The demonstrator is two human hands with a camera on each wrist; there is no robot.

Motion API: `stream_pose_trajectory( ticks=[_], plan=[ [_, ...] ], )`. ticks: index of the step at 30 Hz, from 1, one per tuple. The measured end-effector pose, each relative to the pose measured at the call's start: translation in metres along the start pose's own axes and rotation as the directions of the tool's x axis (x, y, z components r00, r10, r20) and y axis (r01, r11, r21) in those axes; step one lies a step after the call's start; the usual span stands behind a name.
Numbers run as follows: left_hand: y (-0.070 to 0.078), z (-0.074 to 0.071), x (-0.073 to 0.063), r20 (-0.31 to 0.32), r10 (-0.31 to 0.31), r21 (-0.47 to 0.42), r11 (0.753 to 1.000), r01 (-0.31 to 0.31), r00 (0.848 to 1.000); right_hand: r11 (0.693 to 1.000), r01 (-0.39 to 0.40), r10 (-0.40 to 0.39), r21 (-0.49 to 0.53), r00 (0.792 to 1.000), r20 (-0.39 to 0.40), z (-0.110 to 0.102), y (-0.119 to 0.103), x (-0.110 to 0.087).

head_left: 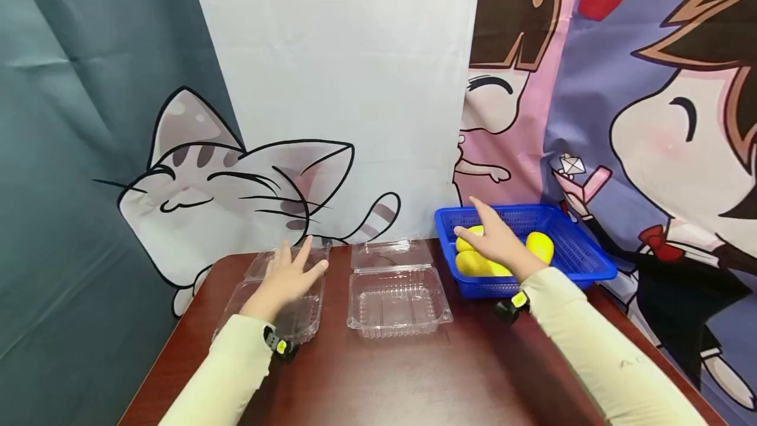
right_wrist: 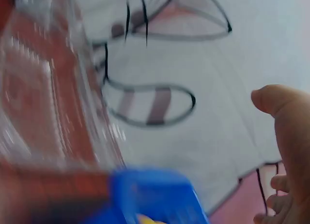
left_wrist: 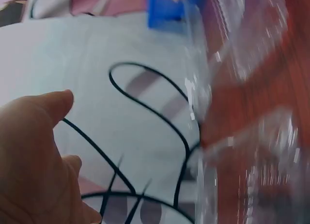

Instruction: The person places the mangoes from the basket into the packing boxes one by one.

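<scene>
My left hand (head_left: 290, 280) hovers over a clear plastic clamshell box (head_left: 310, 311) on the left of the table, fingers spread and holding nothing. Above the blue basket (head_left: 568, 252) is my right hand (head_left: 495, 240), its fingers extended and also holding nothing. Several yellow fruits, perhaps mangoes (head_left: 473, 263), lie in the basket, partly hidden by that hand; another yellow fruit (head_left: 539, 247) lies to their right. A second clear clamshell box (head_left: 399, 301) stands between the hands with its lid (head_left: 391, 255) raised back. In the left wrist view the thumb (left_wrist: 58, 105) points away from the boxes.
The dark red-brown table (head_left: 390, 380) ends at a cloth backdrop (head_left: 355, 84) printed with a cartoon cat and figures. The basket sits near the table's back right corner, close to the cloth. Both sleeves carry small wrist cameras (head_left: 282, 347).
</scene>
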State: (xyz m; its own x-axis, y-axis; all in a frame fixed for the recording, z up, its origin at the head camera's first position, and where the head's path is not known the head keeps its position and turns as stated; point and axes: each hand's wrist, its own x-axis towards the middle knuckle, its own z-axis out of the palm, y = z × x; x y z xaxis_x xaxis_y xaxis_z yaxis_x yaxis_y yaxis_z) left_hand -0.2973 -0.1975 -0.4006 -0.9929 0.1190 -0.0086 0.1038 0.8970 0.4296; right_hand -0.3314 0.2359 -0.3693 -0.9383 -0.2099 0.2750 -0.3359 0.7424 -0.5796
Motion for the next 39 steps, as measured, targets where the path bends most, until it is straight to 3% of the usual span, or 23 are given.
stream_pose_trajectory(
  ticks=[3,8,12,16,19,23,27,29,34,39],
  plan=[
    [0.006,0.015,-0.009,-0.042,0.028,-0.133,0.991,-0.033,0.999,0.992,0.000,0.010,0.125,0.997,-0.073,0.029,-0.012,-0.014],
    [0.024,0.051,-0.019,-0.166,0.079,-0.307,0.943,-0.128,0.983,0.948,0.041,-0.001,0.315,0.992,-0.124,0.084,-0.025,-0.037],
    [0.038,0.079,-0.026,-0.236,0.097,-0.341,0.923,-0.176,0.967,0.964,0.112,-0.063,0.242,0.978,-0.201,0.119,-0.023,-0.052],
    [0.042,0.107,-0.033,-0.229,0.077,-0.363,0.918,-0.158,0.970,0.981,0.145,-0.107,0.132,0.961,-0.256,0.148,-0.010,-0.064],
    [0.038,0.124,-0.036,-0.194,0.043,-0.406,0.906,-0.120,0.980,0.983,0.105,-0.060,0.151,0.960,-0.275,0.165,0.000,-0.072],
    [0.027,0.144,-0.036,-0.187,0.021,-0.482,0.869,-0.110,0.982,0.950,0.029,0.063,0.312,0.957,-0.283,0.180,0.010,-0.081],
    [0.018,0.157,-0.035,-0.185,0.049,-0.539,0.830,-0.143,0.982,0.864,-0.018,0.141,0.503,0.968,-0.208,0.188,0.017,-0.085],
    [0.014,0.161,-0.034,-0.176,0.072,-0.552,0.818,-0.159,0.982,0.840,-0.037,0.159,0.541,0.971,-0.180,0.191,0.018,-0.086],
    [0.010,0.166,-0.036,-0.164,0.113,-0.594,0.781,-0.190,0.980,0.821,-0.051,0.175,0.569,0.970,-0.166,0.193,0.019,-0.091],
    [0.005,0.167,-0.047,-0.156,0.103,-0.615,0.768,-0.179,0.982,0.814,-0.004,0.136,0.580,0.973,-0.184,0.194,0.010,-0.101]
  ],
)
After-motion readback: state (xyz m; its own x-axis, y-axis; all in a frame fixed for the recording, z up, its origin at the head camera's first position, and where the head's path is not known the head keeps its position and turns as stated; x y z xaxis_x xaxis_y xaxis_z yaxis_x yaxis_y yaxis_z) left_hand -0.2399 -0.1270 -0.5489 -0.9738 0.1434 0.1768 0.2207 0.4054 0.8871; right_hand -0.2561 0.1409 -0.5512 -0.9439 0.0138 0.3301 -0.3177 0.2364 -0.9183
